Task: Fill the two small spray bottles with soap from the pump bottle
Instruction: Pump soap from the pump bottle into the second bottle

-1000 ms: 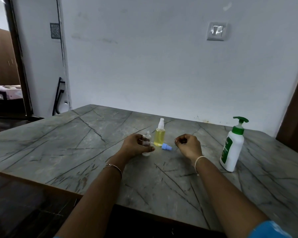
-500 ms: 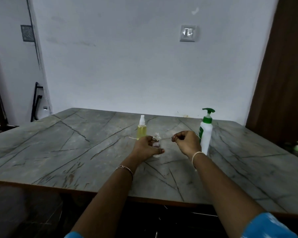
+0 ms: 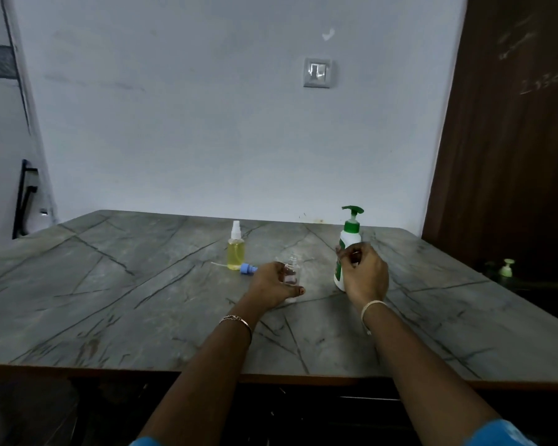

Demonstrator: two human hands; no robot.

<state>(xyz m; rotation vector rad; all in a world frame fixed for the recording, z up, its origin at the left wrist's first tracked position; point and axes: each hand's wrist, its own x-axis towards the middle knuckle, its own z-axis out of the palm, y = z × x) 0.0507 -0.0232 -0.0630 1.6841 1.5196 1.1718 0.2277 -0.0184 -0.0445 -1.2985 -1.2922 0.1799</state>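
On the grey veined worktop (image 3: 142, 284), the pump bottle (image 3: 350, 236) stands upright at right. The right grip (image 3: 364, 275) is curled in front of its body, but I cannot tell if it has hold. The left grip (image 3: 271, 286) sits near centre. Behind it is the yellow-filled spray bottle (image 3: 236, 252), capped. Smaller, the clear spray bottle (image 3: 292, 273), uncapped, is clasped by that left grip. The blue spray cap (image 3: 248, 269) lies beside the yellow one. Best play: brace the clear bottle, put the nozzle over its narrow neck, pump slowly.
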